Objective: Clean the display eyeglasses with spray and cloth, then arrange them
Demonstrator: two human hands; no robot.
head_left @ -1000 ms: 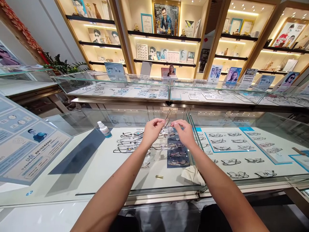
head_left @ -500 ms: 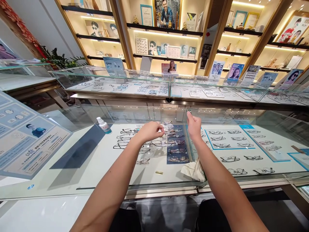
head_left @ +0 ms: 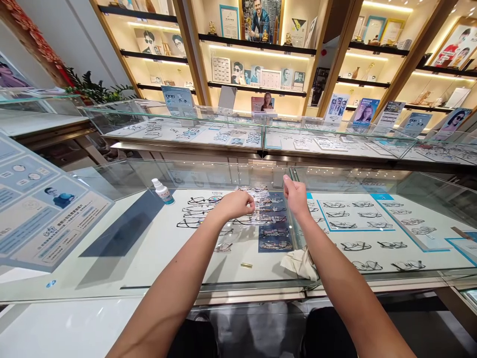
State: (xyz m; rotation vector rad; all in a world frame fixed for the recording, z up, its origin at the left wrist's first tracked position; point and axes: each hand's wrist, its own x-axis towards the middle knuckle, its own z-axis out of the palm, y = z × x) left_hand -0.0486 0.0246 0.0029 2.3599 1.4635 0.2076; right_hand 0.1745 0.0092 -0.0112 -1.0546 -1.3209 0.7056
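My left hand (head_left: 237, 204) is closed in a pinch above rows of eyeglasses (head_left: 271, 219) in the glass display case. Whatever its fingers hold, if anything, is too small or hidden to make out. To its right, my right hand (head_left: 297, 196) is closed with the thumb on top, beside the upright glass divider. Its curled fingers hide anything inside them. Below the right hand, a crumpled cream cloth (head_left: 299, 263) lies by the divider. A small gold-coloured piece (head_left: 246, 265) rests on the white surface nearer to me.
At the left stand a spray bottle (head_left: 163, 192) and a tilted blue-and-white sign (head_left: 55, 209). More eyeglasses (head_left: 356, 245) lie right of the divider. The case's front edge (head_left: 257, 287) runs before me. Another glass case (head_left: 186, 133) and lit shelves stand beyond.
My right hand has shifted slightly left and down, closer to my left hand. The left hand's fingers have closed a little more. The view has moved slightly.
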